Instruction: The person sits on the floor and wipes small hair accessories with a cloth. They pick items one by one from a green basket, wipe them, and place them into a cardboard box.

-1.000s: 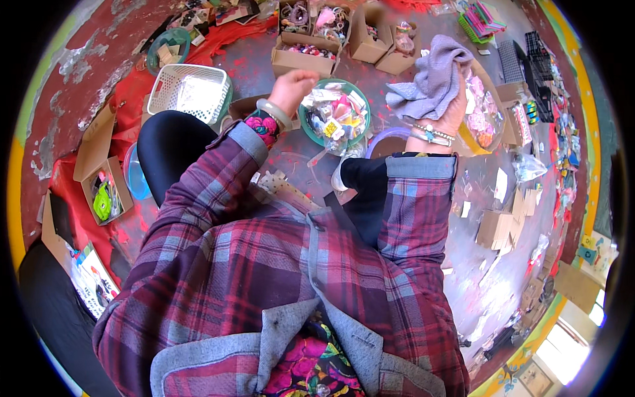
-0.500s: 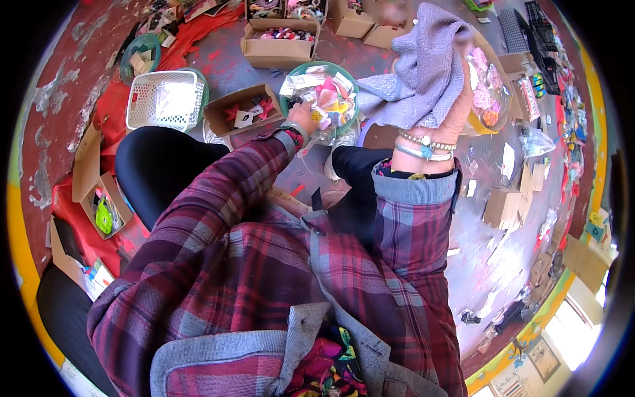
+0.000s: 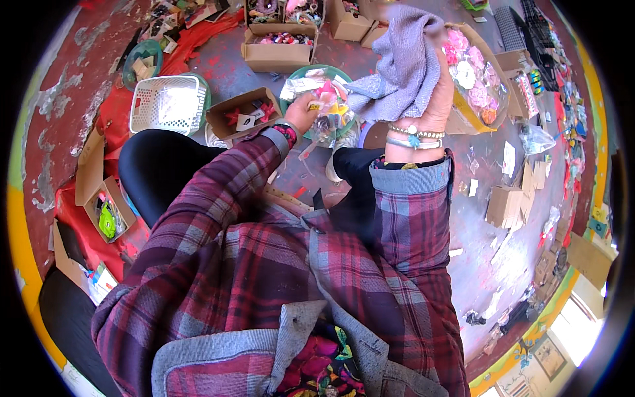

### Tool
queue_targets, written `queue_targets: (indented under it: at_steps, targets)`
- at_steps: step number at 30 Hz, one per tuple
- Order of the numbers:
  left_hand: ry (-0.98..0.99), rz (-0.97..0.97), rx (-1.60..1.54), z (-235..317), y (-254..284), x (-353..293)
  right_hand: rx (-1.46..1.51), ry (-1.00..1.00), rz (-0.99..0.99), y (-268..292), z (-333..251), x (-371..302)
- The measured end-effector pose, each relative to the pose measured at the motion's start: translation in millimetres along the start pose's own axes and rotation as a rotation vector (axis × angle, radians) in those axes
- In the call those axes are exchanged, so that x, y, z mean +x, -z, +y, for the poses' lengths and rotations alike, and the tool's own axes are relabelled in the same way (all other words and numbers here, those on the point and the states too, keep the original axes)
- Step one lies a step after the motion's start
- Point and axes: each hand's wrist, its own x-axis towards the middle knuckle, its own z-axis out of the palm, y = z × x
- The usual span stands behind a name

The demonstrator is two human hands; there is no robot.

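My right hand (image 3: 436,102) is closed on a greyish-lilac cloth (image 3: 403,66), which hangs bunched to the left of my fingers; its folds hide the fingertips. Between my knees stands a green round basin (image 3: 344,78), heaped with small pink, yellow and white things in clear wrapping. At its left edge my left hand (image 3: 302,114) pinches a clear plastic packet (image 3: 324,127). What the packet holds is too small to make out. Just right of the cloth, a cardboard box (image 3: 466,118) holds pink and white fabric flowers.
A white perforated basket (image 3: 162,126) and an open carton with red bows (image 3: 231,127) stand left of the basin. More cartons (image 3: 278,56) of small goods are at the far side. Scraps and flattened cardboard (image 3: 506,205) litter the floor at right.
My right hand and the cloth have shifted left, uncovering more of the flower box. My left hand has moved slightly up at the basin's edge, with the clear packet at its fingers.
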Motion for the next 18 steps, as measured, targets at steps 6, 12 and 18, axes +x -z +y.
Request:
queue_targets:
  at_steps: [6,12,18]
  targets:
    - [0.361,-0.172,-0.813,94,72,-9,-0.135,-0.016,-0.064,1,2,-4]
    - [0.114,-0.395,-0.589,135,130,-44,-0.336,-0.008,-0.167,-8,25,-14]
    - [0.138,-0.323,-0.676,158,155,-87,-0.622,-0.012,-0.462,-27,56,-52]
